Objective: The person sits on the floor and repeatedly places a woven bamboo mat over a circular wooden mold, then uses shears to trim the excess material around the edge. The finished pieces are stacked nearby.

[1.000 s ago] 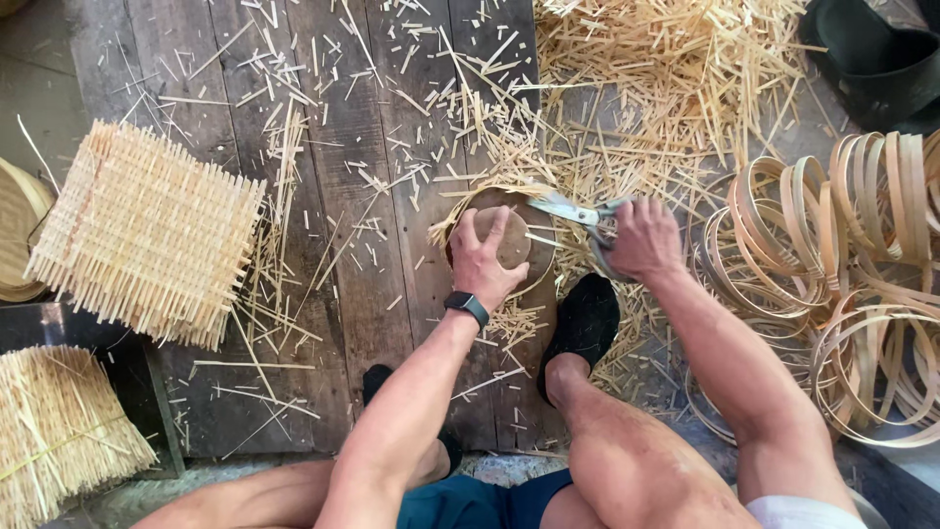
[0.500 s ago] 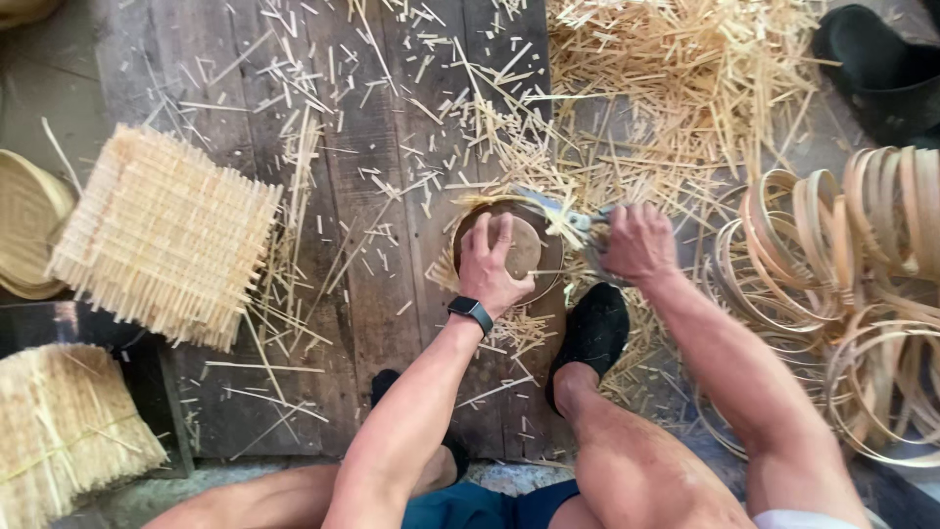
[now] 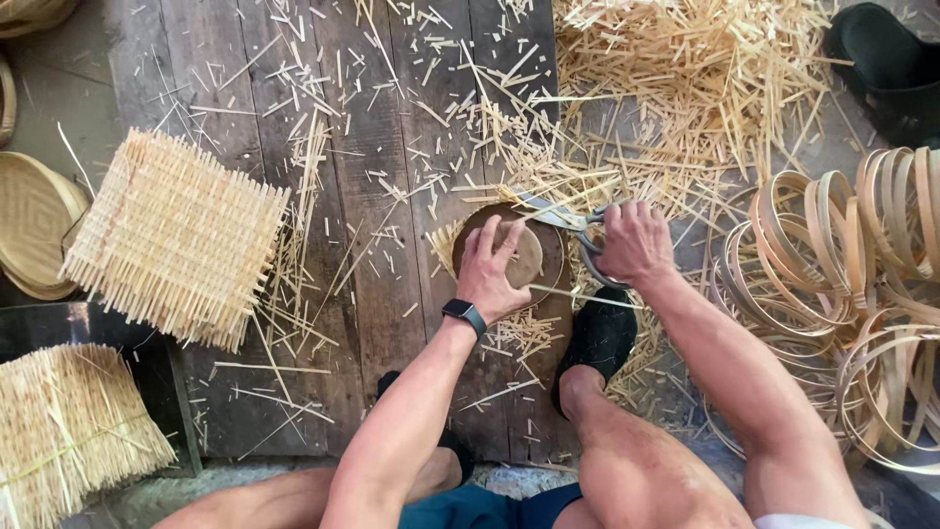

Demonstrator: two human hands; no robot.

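The left hand lay flat, fingers spread, on a round woven disc resting on the plank floor, pressing a small round block against its centre. A dark wristwatch sat on that wrist. The right hand was closed through the handles of the scissors, whose blades met the disc's upper right rim, just beside the left fingertips. Whether the blades were parted could not be told. A short fringe of strips stuck out from the disc's left edge.

The disc lay near the middle of the view, directly ahead of the person's knees and just beside a black shoe on the right foot.

Cut strips littered the planks, heaped thickest beyond and to the right of the disc. A square woven mat with untrimmed ends lay well apart to the left, tilted on the boards. Nearer the person on that side, a bundle of strips rested against a dark box. A finished round tray showed at the left edge. Coiled hoops were stacked loosely at the right, near the right forearm. A dark sandal lay in the upper right corner.
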